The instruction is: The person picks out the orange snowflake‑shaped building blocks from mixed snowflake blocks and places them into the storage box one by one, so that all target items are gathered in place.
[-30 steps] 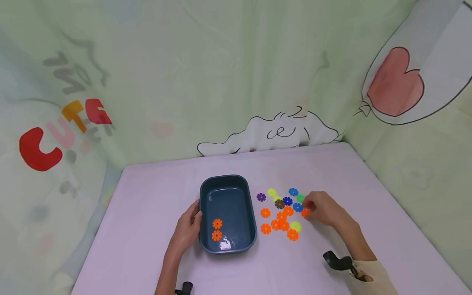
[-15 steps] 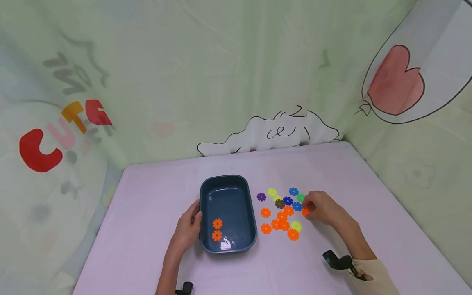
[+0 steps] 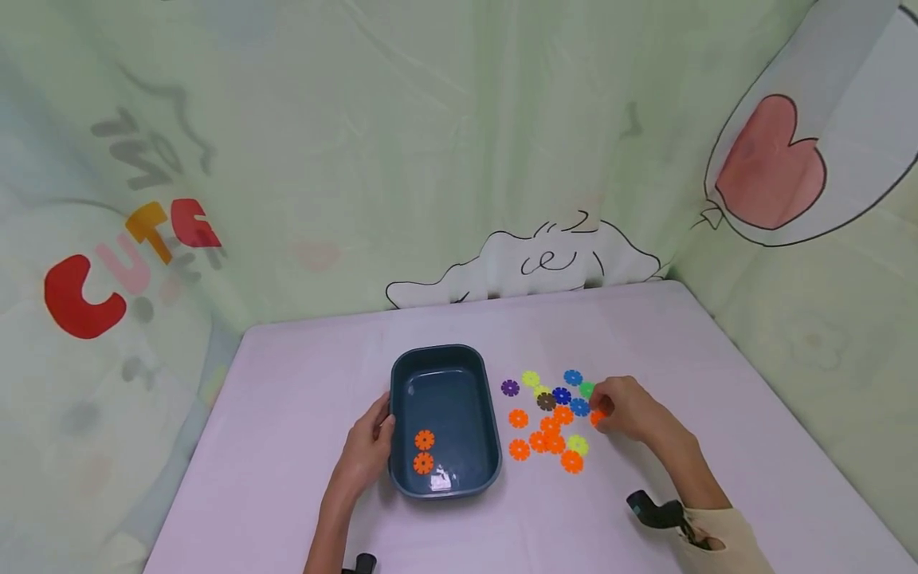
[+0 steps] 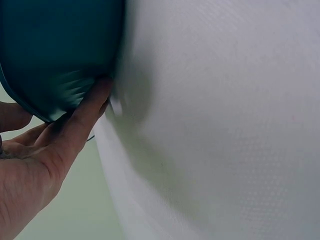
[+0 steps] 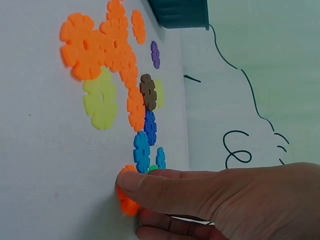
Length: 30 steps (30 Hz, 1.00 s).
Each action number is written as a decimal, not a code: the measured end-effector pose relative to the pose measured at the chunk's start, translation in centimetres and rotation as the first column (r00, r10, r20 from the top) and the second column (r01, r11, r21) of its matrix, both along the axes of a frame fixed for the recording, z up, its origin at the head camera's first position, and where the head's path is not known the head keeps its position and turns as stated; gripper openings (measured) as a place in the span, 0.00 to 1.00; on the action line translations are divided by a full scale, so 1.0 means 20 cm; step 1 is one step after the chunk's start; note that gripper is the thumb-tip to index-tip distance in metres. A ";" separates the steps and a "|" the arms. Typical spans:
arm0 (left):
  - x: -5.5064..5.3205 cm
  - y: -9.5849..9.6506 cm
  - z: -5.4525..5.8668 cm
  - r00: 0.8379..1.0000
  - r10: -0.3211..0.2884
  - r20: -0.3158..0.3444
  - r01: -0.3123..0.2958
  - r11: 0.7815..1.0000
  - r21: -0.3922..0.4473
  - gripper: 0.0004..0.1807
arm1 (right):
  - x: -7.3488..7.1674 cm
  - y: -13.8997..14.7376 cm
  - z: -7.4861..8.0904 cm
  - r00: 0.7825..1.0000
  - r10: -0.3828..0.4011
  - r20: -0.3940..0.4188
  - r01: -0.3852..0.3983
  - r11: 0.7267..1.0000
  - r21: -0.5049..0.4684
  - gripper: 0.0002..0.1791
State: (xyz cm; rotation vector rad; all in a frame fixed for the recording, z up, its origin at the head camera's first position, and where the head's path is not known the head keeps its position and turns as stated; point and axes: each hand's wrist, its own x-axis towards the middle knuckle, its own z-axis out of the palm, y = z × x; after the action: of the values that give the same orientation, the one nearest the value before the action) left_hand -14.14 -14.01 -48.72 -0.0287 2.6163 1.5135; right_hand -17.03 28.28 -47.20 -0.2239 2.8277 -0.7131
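My left hand (image 3: 366, 454) holds the left side of a dark blue rectangular basin (image 3: 492, 414). In the left wrist view its thumb is at the rim and its fingers lie along the outer wall. Two orange interlocking discs (image 3: 425, 439) lie inside the basin near its front. At the right edge of a loose group of notched, flower-shaped discs, my right hand (image 3: 631, 410) pinches one orange interlocking disc (image 5: 129, 205). The thumb covers part of this disc in the right wrist view. A light blue disc (image 5: 142, 152) and a mostly hidden green disc (image 3: 586, 390) are beside it.
Several more orange discs (image 3: 551, 426) lie between the basin and my right hand, some overlapping. Among them are yellow (image 3: 577, 445), purple (image 3: 510, 387), brown (image 3: 546, 401) and dark blue (image 3: 562, 395) discs. A printed curtain (image 3: 445, 159) surrounds the pale tabletop (image 3: 315, 375).
Hands, basin and discs keep their places relative to one another. The whole head view has shifted slightly.
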 end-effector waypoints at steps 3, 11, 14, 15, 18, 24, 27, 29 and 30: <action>0.01 0.00 0.00 1.000 -0.006 -0.002 0.006 1.000 0.007 0.29 | 0.00 0.01 0.00 1.000 -0.004 0.012 0.004 1.000 -0.005 0.13; 0.02 0.00 -0.01 1.000 -0.010 -0.003 0.010 1.000 0.008 0.29 | 0.03 0.01 0.00 1.000 -0.006 0.010 0.006 1.000 -0.013 0.11; 0.02 0.01 -0.01 1.000 -0.011 -0.006 0.011 1.000 0.013 0.29 | 0.03 0.01 0.00 1.000 -0.010 0.000 0.010 1.000 -0.016 0.12; 0.02 0.01 -0.01 1.000 -0.011 -0.005 0.011 1.000 0.015 0.29 | 0.03 0.01 0.00 1.000 -0.010 -0.001 0.010 1.000 -0.020 0.12; 0.02 0.01 -0.01 1.000 -0.012 -0.001 0.012 1.000 0.017 0.29 | 0.04 0.02 -0.01 1.000 -0.001 -0.005 0.001 0.999 -0.037 0.12; 0.01 0.00 0.01 1.000 -0.004 0.001 0.004 1.000 0.005 0.30 | 0.04 0.02 -0.01 0.999 0.035 -0.001 -0.035 0.998 -0.057 0.10; 0.01 0.00 0.01 1.000 -0.001 -0.002 0.001 1.000 0.007 0.29 | 0.03 0.02 -0.01 0.998 0.061 -0.005 -0.061 0.996 -0.059 0.10; 0.00 0.00 0.01 1.000 -0.005 -0.005 0.005 1.000 0.010 0.29 | 0.03 0.02 -0.01 0.998 0.064 -0.005 -0.064 0.996 -0.059 0.10; 0.00 0.00 0.00 1.000 -0.008 -0.005 0.008 1.000 0.011 0.29 | 0.03 0.02 -0.01 0.998 0.065 -0.007 -0.066 0.996 -0.058 0.10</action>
State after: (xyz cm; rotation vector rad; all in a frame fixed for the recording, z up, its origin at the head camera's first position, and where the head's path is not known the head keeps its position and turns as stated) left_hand -14.11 -14.04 -48.65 -0.0136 2.6087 1.5274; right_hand -16.45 28.68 -47.45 -0.3267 2.7925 -0.7823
